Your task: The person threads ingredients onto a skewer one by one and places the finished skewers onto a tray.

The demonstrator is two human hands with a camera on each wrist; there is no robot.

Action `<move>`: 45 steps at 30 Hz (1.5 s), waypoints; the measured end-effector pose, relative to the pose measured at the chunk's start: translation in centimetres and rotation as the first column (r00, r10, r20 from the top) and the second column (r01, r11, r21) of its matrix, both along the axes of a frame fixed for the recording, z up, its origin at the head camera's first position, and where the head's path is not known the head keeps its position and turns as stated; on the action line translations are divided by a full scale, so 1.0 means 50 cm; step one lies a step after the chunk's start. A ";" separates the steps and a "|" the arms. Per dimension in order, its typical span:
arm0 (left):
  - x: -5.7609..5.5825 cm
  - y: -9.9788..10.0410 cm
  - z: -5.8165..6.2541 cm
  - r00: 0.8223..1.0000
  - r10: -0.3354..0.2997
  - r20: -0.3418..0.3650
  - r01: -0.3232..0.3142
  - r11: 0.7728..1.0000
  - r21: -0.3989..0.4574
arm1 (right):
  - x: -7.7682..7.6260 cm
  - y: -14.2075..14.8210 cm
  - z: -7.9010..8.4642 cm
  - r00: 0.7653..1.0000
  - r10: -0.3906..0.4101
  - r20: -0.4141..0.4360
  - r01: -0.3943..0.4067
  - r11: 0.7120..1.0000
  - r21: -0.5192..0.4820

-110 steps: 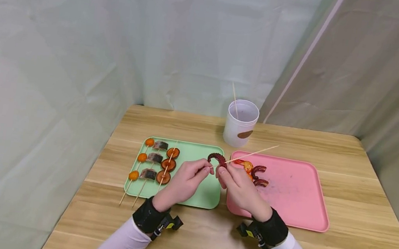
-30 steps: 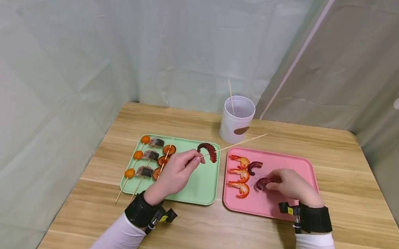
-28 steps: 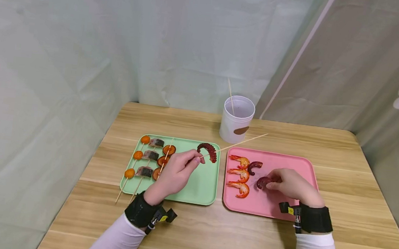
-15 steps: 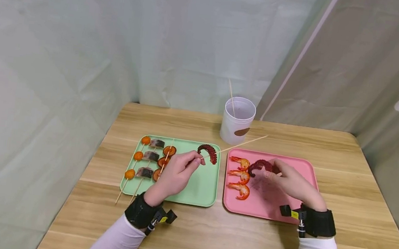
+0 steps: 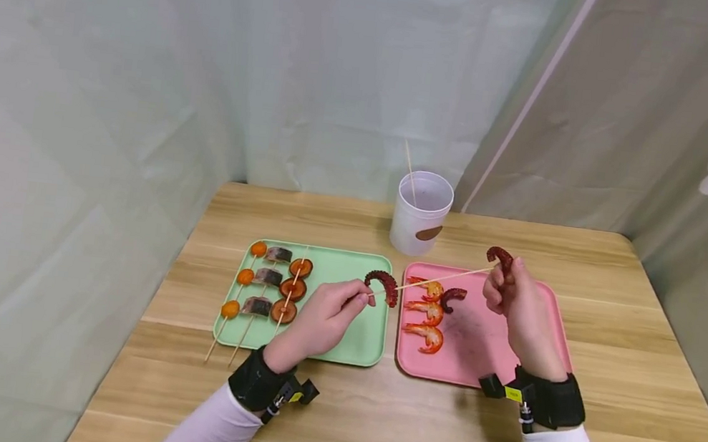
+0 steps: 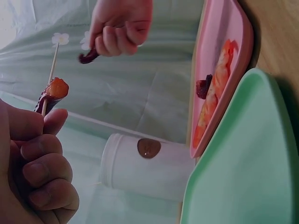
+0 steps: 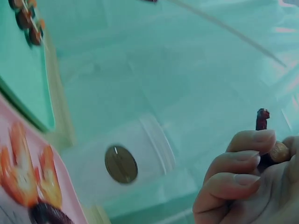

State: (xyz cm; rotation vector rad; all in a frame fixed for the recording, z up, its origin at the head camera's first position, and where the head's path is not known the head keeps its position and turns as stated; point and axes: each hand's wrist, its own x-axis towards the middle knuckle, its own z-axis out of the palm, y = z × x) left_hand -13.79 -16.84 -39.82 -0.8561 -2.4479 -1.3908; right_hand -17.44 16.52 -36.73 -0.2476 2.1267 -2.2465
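My left hand (image 5: 326, 315) pinches a bamboo skewer (image 5: 442, 277) near its lower end. One curved octopus tentacle (image 5: 389, 289) is threaded on it just beyond the fingers; its orange cut end (image 6: 58, 87) shows in the left wrist view. The skewer slants up to the right over the pink tray. Raised above that tray, my right hand (image 5: 522, 314) holds a second octopus tentacle (image 5: 499, 256) between thumb and curled fingers. In the head view it appears near the skewer's tip; in the left wrist view the two stand apart. A third tentacle (image 5: 453, 298) lies on the pink tray.
Several prawns (image 5: 425, 311) lie along the left of the pink tray (image 5: 506, 374). The green tray (image 5: 361, 337) bears skewers of orange balls (image 5: 246, 277), fish pieces (image 5: 267, 277) and mushroom slices (image 5: 293, 289). Behind stands a white cup (image 5: 419, 221) with one skewer (image 5: 409, 173).
My right hand has picked a tentacle off the pink tray and raised it toward the skewer's tip. My left hand has shifted slightly right with the skewer, whose far end has swung right and lower.
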 end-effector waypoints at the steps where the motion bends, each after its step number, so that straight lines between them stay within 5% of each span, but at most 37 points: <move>1: 0.000 0.002 0.001 1.000 -0.006 0.001 0.006 1.000 -0.004 | 0.004 -0.006 0.002 1.000 -0.002 -0.001 0.002 1.000 -0.007; 19: -0.006 0.009 -0.009 1.000 0.015 0.025 -0.013 0.998 -0.066 | 0.030 -0.035 0.022 0.992 0.098 -0.080 -0.092 0.993 0.067; 28: -0.005 0.011 -0.013 0.999 0.037 0.009 -0.036 0.997 -0.070 | 0.038 -0.034 0.025 0.989 0.094 -0.114 -0.079 0.989 0.127; 37: -0.004 0.009 -0.008 0.982 0.116 -0.146 -0.119 0.993 -0.015 | 0.040 -0.037 0.016 0.977 0.086 -0.196 -0.020 0.948 0.318; 45: -0.004 0.011 -0.010 0.927 0.121 -0.354 -0.121 0.992 0.021 | 0.048 -0.068 0.004 0.968 0.165 -0.187 -0.093 0.934 0.344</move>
